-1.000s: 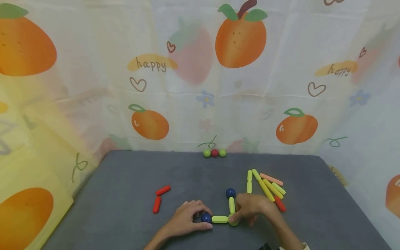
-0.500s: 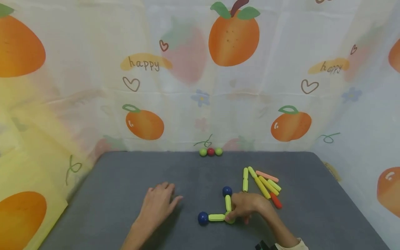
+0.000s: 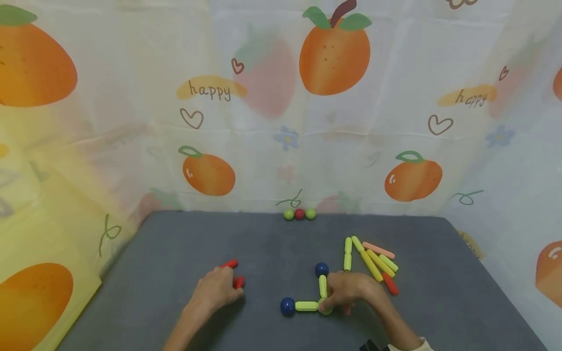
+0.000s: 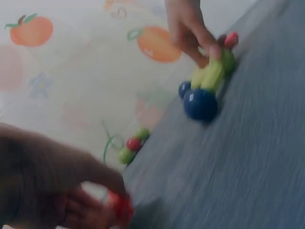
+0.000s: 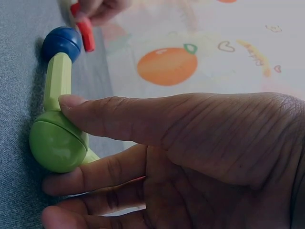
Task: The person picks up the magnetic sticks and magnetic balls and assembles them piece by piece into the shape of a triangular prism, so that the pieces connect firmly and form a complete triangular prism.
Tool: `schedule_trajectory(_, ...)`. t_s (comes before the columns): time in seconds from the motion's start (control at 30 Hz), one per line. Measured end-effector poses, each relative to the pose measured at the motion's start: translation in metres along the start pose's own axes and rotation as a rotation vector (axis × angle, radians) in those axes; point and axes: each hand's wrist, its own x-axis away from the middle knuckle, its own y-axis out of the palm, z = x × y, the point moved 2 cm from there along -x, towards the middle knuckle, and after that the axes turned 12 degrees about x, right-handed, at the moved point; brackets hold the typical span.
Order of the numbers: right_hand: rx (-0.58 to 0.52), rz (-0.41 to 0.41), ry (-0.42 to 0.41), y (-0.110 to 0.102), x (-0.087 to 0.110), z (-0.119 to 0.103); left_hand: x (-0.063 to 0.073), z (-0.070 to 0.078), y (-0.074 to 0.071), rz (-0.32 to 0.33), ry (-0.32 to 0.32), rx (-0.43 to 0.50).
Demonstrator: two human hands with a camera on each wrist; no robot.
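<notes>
My left hand (image 3: 214, 291) pinches a red rod (image 3: 239, 282) between thumb and fingers, at the left of the table. A second red rod (image 3: 230, 263) shows just beyond the knuckles, partly hidden. My right hand (image 3: 351, 288) holds a green ball (image 5: 57, 143), its thumb and fingers on either side. From that ball run two yellow-green rods, one leftward (image 3: 306, 306) and one away from me (image 3: 323, 285), forming an L. A blue ball caps each far end, one at left (image 3: 287, 306) and one at back (image 3: 322, 269). The left wrist view is blurred.
Right of my right hand lies a loose group of rods: yellow-green (image 3: 348, 253), yellow (image 3: 371, 265), pink (image 3: 379, 249) and red (image 3: 390, 283). Two green balls and a red ball (image 3: 299, 214) sit in a row at the grey table's back edge, against a fruit-print curtain (image 3: 263, 146).
My left hand has let go of the left blue ball, moved left across the table and taken a red rod. My right hand stays on the green ball.
</notes>
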Motion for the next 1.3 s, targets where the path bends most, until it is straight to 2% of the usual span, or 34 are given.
schedule_trajectory(0.13, 0.016, 0.005, 0.014, 0.0, 0.002, -0.002, -0.011, 0.021, 0.017, -0.085, 0.06, 0.3)
schedule_trajectory(0.23, -0.028, -0.01, 0.006, 0.001, -0.005, 0.006, -0.018, 0.034, 0.034, -0.117, 0.07, 0.416)
schedule_trajectory(0.37, -0.044, -0.025, -0.011, 0.001, -0.01, 0.012, -0.022, 0.04, 0.054, -0.109, 0.043, 0.431)
schedule_trajectory(0.53, -0.029, -0.024, 0.0, 0.001, -0.008, 0.01, -0.022, 0.04, 0.064, -0.103, 0.027, 0.436)
schedule_trajectory(0.73, -0.024, -0.02, -0.006, 0.002, -0.007, 0.007, -0.02, 0.042, 0.069, -0.159, 0.085, 0.484)
schedule_trajectory(0.93, -0.034, -0.009, -0.013, 0.002, -0.007, 0.006, -0.02, 0.039, 0.075, -0.177, 0.152, 0.489)
schedule_trajectory(1.13, -0.028, -0.009, -0.006, 0.001, -0.006, 0.008, -0.02, 0.037, 0.083, -0.132, 0.212, 0.506)
schedule_trajectory(1.3, -0.047, 0.014, 0.002, 0.0, -0.008, 0.014, -0.02, 0.037, 0.085, -0.114, 0.233, 0.557)
